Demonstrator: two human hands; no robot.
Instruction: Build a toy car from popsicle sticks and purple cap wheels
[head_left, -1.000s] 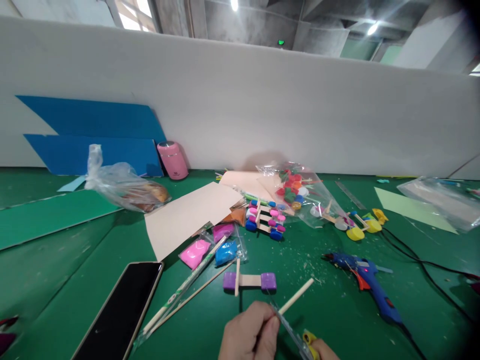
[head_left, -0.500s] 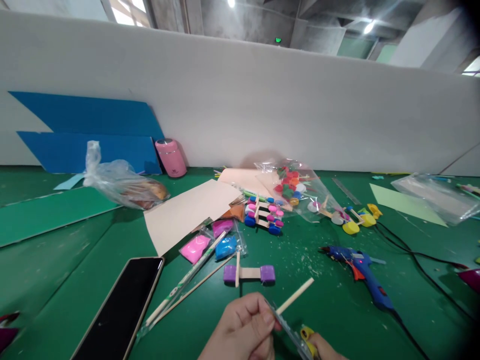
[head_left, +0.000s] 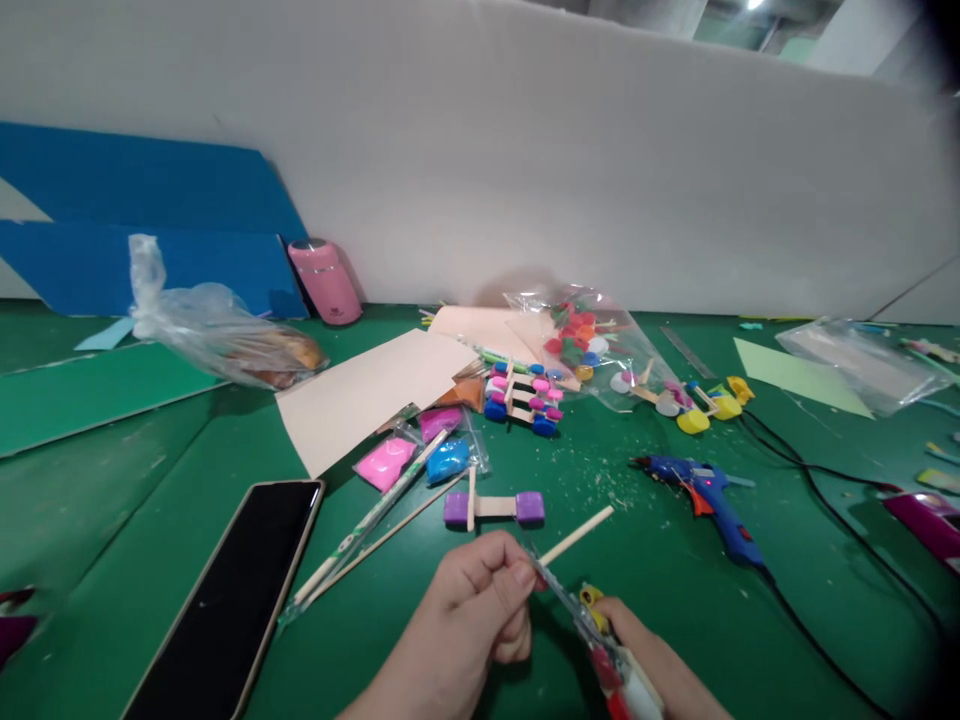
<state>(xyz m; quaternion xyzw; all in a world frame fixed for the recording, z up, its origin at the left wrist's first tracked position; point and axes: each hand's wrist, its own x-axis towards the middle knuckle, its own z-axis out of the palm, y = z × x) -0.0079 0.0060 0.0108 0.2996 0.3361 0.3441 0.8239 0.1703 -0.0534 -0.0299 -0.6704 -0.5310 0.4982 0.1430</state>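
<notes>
My left hand (head_left: 476, 610) is closed, its thumb and fingers pinching a short pale wooden stick (head_left: 581, 533) whose free end points up and right. My right hand (head_left: 652, 650) is wrapped round a cutting tool (head_left: 574, 605) with a long grey blade and yellow, red and white parts; its exact kind is hard to make out. The blade lies against the stick, close to my left fingertips. Just beyond my hands, a small piece of wooden sticks with two purple blocks (head_left: 495, 507) lies on the green table (head_left: 420, 570).
A phone (head_left: 225, 600) lies to the left. Bagged pink clay (head_left: 386, 462) and blue clay (head_left: 448, 462) lie near several stick-and-block pieces (head_left: 523, 400). A blue glue gun (head_left: 694, 485) with a trailing cord is at right. A pink bottle (head_left: 326, 282) stands by the white partition (head_left: 525, 180).
The camera view has tipped downward, so the table items sit higher. More of my right hand and the tool shows. Both hands keep their hold, stick and blade still together.
</notes>
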